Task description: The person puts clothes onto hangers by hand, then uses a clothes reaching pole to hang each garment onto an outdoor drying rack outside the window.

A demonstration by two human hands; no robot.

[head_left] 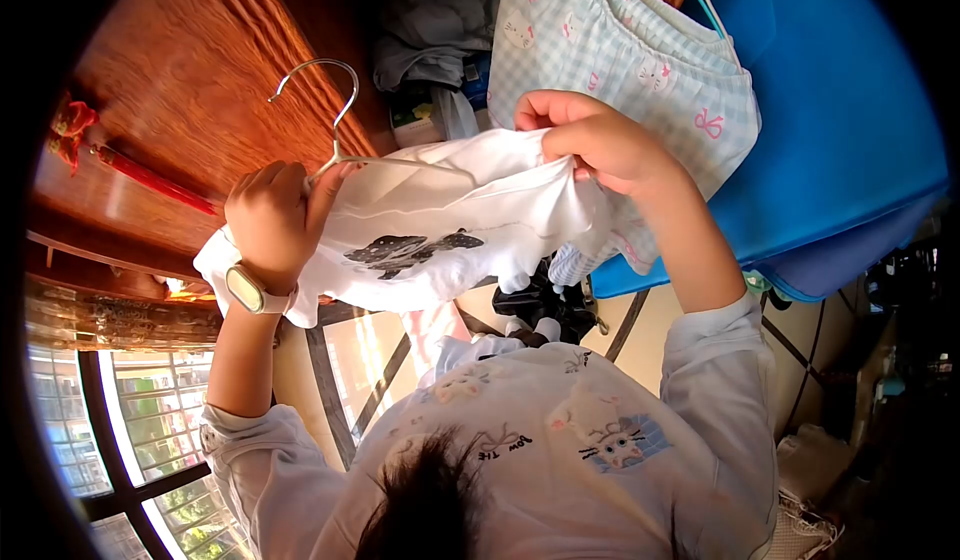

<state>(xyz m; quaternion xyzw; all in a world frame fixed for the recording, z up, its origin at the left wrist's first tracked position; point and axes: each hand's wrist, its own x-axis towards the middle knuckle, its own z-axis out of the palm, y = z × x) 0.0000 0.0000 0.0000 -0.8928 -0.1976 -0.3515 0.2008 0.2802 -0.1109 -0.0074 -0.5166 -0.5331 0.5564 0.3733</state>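
A white garment with a dark print [415,250] is stretched between my two hands. At its left part, my left hand [270,222] is closed round the hanger and cloth, with a pale watch on the wrist. The hanger [345,125] has its metal hook up, and its white arm extends into the neck opening. My right hand [605,142] pinches the garment's edge on the right, pulling the cloth into folds. Just behind my right hand hangs a pale blue checked garment [640,70] with pink bows.
Brown wooden furniture [170,70] stands at upper left, with a red tassel [150,178]. Dark clothes [430,25] lie in a recess. A blue surface [830,110] is at right. A barred window [165,390] is at lower left; a black bag [545,305] lies below the garment.
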